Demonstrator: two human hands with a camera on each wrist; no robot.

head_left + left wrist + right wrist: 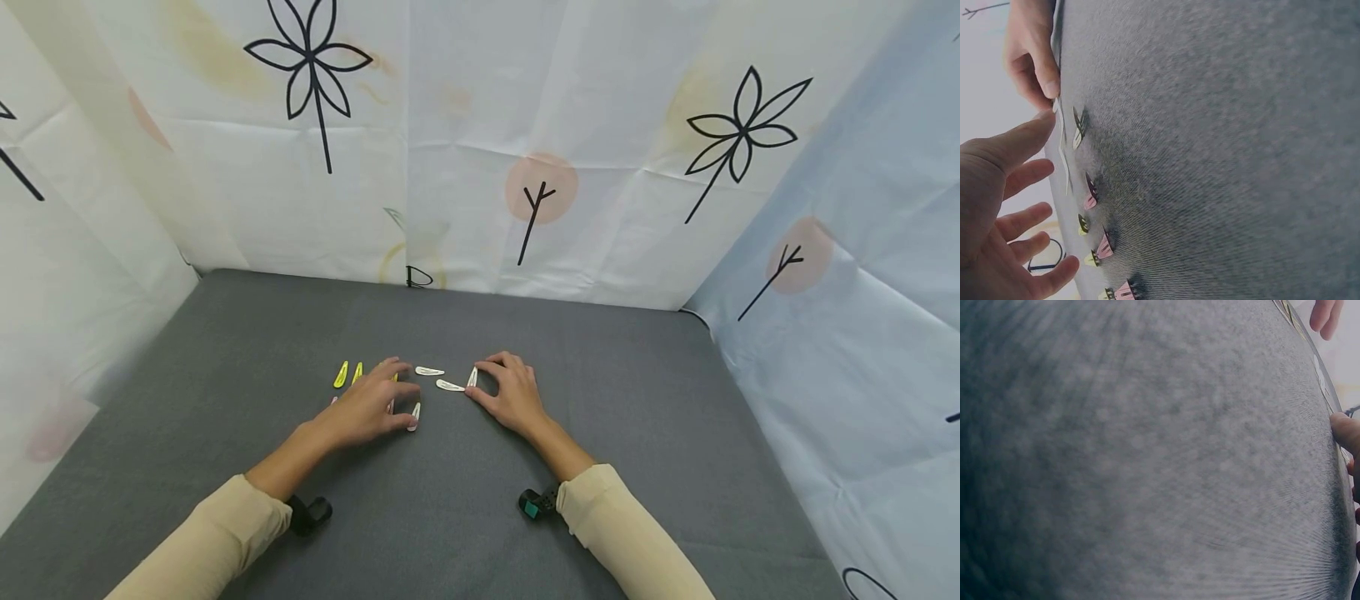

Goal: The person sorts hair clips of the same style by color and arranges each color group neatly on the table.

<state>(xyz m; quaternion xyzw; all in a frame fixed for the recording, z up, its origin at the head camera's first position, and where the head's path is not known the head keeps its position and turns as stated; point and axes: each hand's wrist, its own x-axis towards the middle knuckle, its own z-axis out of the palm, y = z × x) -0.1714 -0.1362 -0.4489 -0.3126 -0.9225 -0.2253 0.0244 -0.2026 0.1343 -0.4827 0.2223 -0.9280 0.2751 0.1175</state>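
Observation:
My right hand pinches a white hair clip lengthwise between thumb and index finger, at the table surface. Two other white hair clips lie to its left, an upper one and a lower one. My left hand hovers with spread, relaxed fingers over the rest of the clips. Near its thumb lies a separate white clip. Yellow clips stand in a row beyond the left hand, partly covered. Pink clips, mostly hidden in the head view, show beside the yellow ones in the left wrist view.
A grey cloth covers the table. White printed curtains enclose its back and sides. Each wrist wears a dark strap, the right one with a green patch.

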